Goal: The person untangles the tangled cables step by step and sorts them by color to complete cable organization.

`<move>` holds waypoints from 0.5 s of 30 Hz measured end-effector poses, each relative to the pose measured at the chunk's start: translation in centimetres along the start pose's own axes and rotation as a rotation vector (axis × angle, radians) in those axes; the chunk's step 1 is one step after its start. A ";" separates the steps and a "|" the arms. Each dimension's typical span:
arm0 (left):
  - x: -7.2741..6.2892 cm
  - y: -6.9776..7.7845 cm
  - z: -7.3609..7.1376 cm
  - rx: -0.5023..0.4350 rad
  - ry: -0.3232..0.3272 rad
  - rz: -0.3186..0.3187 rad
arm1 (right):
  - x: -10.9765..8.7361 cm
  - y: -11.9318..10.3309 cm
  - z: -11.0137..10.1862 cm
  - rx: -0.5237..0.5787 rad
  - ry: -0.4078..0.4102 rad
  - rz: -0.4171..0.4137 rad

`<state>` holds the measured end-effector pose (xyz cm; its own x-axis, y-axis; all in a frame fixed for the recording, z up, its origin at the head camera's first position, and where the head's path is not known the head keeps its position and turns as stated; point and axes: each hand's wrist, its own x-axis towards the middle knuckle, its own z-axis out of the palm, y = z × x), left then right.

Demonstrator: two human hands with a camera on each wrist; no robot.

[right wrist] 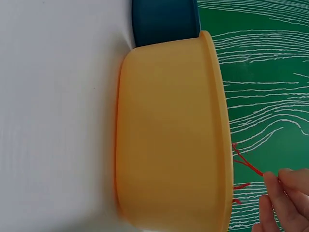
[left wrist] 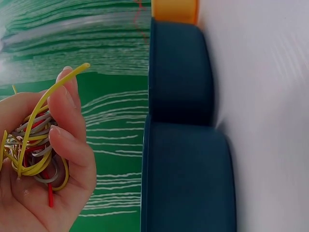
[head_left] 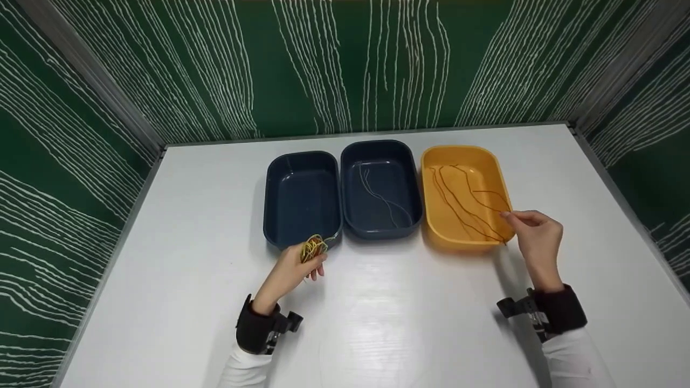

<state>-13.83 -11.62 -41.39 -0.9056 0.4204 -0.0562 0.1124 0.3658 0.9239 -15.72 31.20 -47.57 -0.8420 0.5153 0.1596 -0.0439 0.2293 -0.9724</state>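
Observation:
In the head view my left hand grips a tangled bundle of wires, yellow, grey and red, near the front edge of the left dark blue bin. One yellow end sticks out past the fingers in the left wrist view. At the right, my right hand pinches a red wire at the right rim of the yellow bin. Several red wires lie inside that bin, some reaching over its front right corner. The middle dark blue bin holds thin grey wires.
The left dark blue bin stands against the middle one, and the three bins form a row on the white table. Green walls with white wavy lines rise behind the table and on both sides.

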 end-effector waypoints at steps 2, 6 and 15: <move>0.0 0.0 0.0 0.000 0.001 0.002 | -0.3 -0.6 0.2 0.040 -0.011 0.009; 0.1 0.0 0.0 -0.004 0.003 0.005 | -0.8 -1.4 0.7 0.026 -0.047 0.003; 0.1 0.0 0.2 -0.010 0.003 0.011 | -1.1 -2.0 1.4 -0.274 -0.025 -0.008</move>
<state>-13.86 -11.41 -41.50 -0.9055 0.4218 -0.0453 0.1179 0.3528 0.9282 -15.44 29.06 -46.08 -0.8555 0.4928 0.1590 0.0940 0.4497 -0.8882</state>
